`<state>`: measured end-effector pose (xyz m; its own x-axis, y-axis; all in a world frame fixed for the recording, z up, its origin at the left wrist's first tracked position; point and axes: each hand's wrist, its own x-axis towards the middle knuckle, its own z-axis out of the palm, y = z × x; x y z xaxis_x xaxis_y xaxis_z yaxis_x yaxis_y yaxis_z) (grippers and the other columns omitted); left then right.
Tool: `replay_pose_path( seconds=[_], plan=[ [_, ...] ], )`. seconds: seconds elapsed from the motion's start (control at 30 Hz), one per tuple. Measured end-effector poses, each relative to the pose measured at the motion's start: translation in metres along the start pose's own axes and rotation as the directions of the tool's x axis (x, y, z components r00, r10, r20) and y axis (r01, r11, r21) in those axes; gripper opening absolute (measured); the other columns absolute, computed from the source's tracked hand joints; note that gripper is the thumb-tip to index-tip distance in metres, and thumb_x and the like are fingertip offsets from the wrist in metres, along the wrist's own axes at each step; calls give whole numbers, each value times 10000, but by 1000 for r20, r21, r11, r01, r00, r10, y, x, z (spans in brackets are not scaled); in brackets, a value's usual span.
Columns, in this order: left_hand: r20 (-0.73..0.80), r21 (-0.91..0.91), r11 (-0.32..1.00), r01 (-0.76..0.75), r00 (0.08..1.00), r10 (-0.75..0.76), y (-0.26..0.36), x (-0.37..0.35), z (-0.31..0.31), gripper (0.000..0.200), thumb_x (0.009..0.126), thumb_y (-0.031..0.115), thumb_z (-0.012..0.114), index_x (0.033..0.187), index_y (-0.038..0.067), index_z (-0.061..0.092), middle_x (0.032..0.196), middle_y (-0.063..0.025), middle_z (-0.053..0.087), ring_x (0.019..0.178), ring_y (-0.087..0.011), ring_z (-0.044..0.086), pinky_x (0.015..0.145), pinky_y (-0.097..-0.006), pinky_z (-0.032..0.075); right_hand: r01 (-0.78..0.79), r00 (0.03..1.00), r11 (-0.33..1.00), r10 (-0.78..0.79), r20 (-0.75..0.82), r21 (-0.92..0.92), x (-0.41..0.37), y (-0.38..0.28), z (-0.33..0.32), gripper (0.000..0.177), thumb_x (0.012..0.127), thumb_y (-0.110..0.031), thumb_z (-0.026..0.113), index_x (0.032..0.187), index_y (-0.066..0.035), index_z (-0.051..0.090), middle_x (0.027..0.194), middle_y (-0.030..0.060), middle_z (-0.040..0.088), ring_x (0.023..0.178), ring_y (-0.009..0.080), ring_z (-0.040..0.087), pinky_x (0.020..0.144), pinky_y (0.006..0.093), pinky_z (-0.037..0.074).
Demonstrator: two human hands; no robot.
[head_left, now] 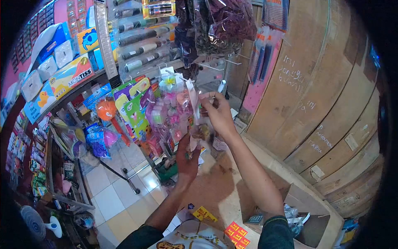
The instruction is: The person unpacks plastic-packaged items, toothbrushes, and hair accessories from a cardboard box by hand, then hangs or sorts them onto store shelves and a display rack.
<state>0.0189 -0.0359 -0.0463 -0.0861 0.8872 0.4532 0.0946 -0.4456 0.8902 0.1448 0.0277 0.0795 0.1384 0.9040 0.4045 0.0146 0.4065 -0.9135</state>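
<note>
In the middle of the view, small clear plastic packets (170, 116) with pink, green and purple items hang in a bunch. My right hand (216, 112) is raised at the right of the bunch, its fingers pinched at the upper edge of a clear packet. Below it, my left hand (187, 157) has its fingers at the lower part of that packet (202, 133). The packet's contents are too blurred to name. White cards (191, 97) show beside my right fingers.
Cardboard (306, 95) with handwriting lines the right side. An open box (311, 211) holds plastic bags at lower right. Tissue packs (66, 79) sit on the upper left shelf. A fan (35, 222) stands lower left. Hair items (145, 50) hang above.
</note>
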Motion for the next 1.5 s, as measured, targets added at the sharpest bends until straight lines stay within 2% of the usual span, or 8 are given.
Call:
replay_pose_path(
  seconds=[0.37,0.47,0.57,0.7,0.93,1.17,1.4,1.5],
  plan=[
    [39,-346,916,204,978,-204,-39,-70,7,529,859,9,663,1330,67,430,1297,-80,518,1181,-202,512,989,-348,421,-68,995,993,75,69,-97,-76,-19,-54,273,905,-205,664,1052,6,572,947,39,632,905,86,578,820,258,462],
    [282,-549,751,368,927,-249,-64,-101,16,422,866,0,639,1253,51,481,1237,-71,532,1125,-187,532,960,-323,438,-77,987,987,95,128,-138,-120,-13,-85,288,907,-224,662,1087,-15,579,963,24,608,922,96,561,828,272,462],
    [364,-325,888,326,909,-201,-50,-115,37,323,878,-1,613,1185,29,517,1181,-64,538,1066,-149,542,908,-286,465,-112,984,954,144,101,-277,-157,-23,-111,298,908,-235,664,1099,-23,581,956,20,586,899,101,554,812,278,473],
    [523,-334,885,325,845,-113,28,-113,74,245,888,11,608,1126,12,547,1075,-64,583,963,-122,569,822,-263,489,-184,979,942,200,32,-282,-200,-61,-133,286,919,-222,650,1097,-12,572,923,29,566,872,102,551,808,273,481],
    [806,-311,856,413,592,8,90,-144,130,122,909,20,591,1029,-1,595,884,-41,625,844,-93,589,770,-244,471,-207,964,895,117,-239,-396,-304,-86,-213,278,901,-185,653,1067,29,592,895,47,624,834,103,589,754,267,489],
    [914,-327,923,203,314,255,130,-192,191,129,917,101,610,1011,13,613,886,-51,654,848,-114,604,757,-276,474,-513,820,735,267,-506,-444,-411,-109,-315,197,920,-131,624,1068,-2,607,985,55,642,924,126,595,827,284,478],
    [977,-211,977,20,30,210,141,-242,212,220,903,172,618,1077,38,596,934,-145,677,826,-258,673,732,-354,516,-629,776,519,467,-424,-578,-460,-125,-392,242,919,-151,609,1116,-11,595,943,83,669,897,158,623,824,305,487],
    [988,-144,989,-43,-64,141,137,-252,215,275,903,219,624,1121,57,580,962,-167,677,877,-312,674,737,-394,523,-647,720,389,595,-357,-656,-467,-113,-424,375,878,-276,637,1167,-41,601,1009,189,671,974,279,649,852,380,498]
  ],
)
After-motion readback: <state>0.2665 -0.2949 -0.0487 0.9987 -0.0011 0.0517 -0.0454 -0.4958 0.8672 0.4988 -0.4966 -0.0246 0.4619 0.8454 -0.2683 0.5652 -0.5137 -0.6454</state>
